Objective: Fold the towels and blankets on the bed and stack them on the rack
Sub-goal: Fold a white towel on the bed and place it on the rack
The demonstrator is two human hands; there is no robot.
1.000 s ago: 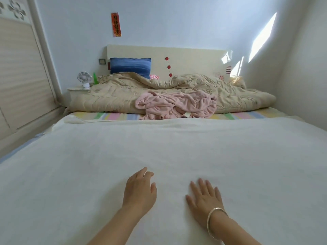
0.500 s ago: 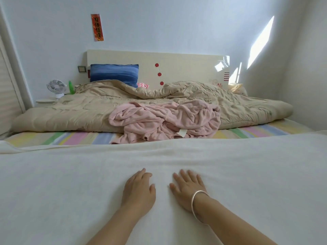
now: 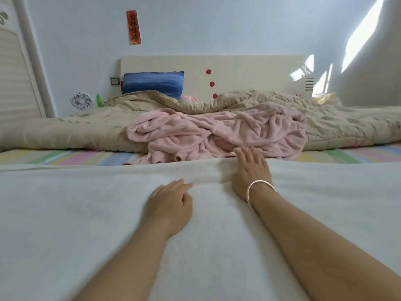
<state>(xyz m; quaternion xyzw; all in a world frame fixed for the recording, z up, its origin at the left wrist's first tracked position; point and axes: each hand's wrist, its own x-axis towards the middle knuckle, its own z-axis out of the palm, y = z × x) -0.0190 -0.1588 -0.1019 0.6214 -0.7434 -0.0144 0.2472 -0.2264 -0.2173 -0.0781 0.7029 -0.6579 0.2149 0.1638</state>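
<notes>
A large white blanket (image 3: 86, 213) lies spread flat over the near part of the bed. My left hand (image 3: 170, 204) rests on it, palm down, fingers loosely bent. My right hand (image 3: 251, 170), with a silver bangle on the wrist, lies flat further ahead, its straight fingers reaching the blanket's far edge. Just beyond that edge a crumpled pink blanket (image 3: 217, 133) is heaped on the bed, and behind it a rumpled beige quilt (image 3: 336, 124) stretches across the whole width. No rack is in view.
A striped pastel sheet (image 3: 71, 156) shows between the white blanket and the quilt. A blue pillow (image 3: 153, 83) leans on the cream headboard (image 3: 249, 70). A small white fan (image 3: 82, 101) and a green bottle (image 3: 99, 101) stand at the left, beside a wardrobe door (image 3: 15, 79).
My right hand has slid forward across the white blanket to its far edge. My left hand has moved a little forward too. The camera has come lower and closer to the bed.
</notes>
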